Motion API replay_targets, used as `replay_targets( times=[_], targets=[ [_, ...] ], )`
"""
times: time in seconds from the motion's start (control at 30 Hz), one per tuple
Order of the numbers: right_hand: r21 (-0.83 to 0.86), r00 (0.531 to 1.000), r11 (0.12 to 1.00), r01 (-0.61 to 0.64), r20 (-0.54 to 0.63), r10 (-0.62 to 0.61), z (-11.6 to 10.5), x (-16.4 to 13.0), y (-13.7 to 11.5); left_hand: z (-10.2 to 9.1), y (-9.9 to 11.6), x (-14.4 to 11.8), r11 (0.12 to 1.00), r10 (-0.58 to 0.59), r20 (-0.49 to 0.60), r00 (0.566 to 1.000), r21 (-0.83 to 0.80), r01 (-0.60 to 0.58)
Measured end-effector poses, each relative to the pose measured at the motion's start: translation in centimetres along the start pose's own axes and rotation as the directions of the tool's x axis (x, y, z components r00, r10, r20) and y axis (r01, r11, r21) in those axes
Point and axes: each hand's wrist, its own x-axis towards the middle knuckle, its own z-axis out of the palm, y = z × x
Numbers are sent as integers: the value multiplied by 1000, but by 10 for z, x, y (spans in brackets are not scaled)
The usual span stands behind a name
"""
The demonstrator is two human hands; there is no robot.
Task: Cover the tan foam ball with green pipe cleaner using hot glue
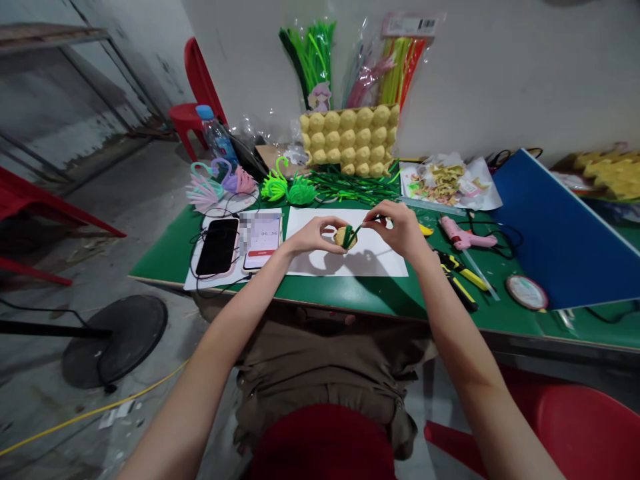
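My left hand [314, 235] holds a small tan egg-carton cup [344, 237] above a white paper sheet [380, 261] on the green table [165, 257]. A dark green pipe cleaner [356, 231] is wrapped over the cup. My right hand [397, 228] pinches the free end of that pipe cleaner just right of the cup. Both hands are close together, over the middle of the sheet.
Two phones [218, 247] lie left of the sheet. Pink and green pipe-cleaner swans [287, 188], an egg carton [350, 140] and pipe-cleaner packs [400, 63] stand behind. A pink glue gun [463, 237], yellow-handled pliers [460, 277], a tape roll [526, 292] and a blue board [555, 233] lie right.
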Motion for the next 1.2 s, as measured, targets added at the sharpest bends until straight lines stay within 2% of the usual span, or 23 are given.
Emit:
replay_targets(
  times=[0.17, 0.37, 0.6, 0.9, 1.2],
  targets=[
    [43, 1000, 999, -14, -20, 15, 5, -3, 0, 0, -4, 0, 997, 73, 23, 997, 31, -73],
    [70, 999, 996, -48, -12, 49, 8, -5, 0, 2, -7, 0, 990, 127, -6, 992, 69, -126],
    [146, 998, 989, -25, -52, 33, 11, -6, 3, 4, -11, 1, 968, 231, -47, 972, 109, -225],
    [192, 995, 981, -5, -97, 25, 13, -5, 3, 3, -16, 2, 954, 297, -54, 953, 62, -294],
    [263, 983, 962, -72, -147, 114, 12, -5, 2, 4, -13, 4, 921, 385, -13, 923, -61, -385]
  ],
)
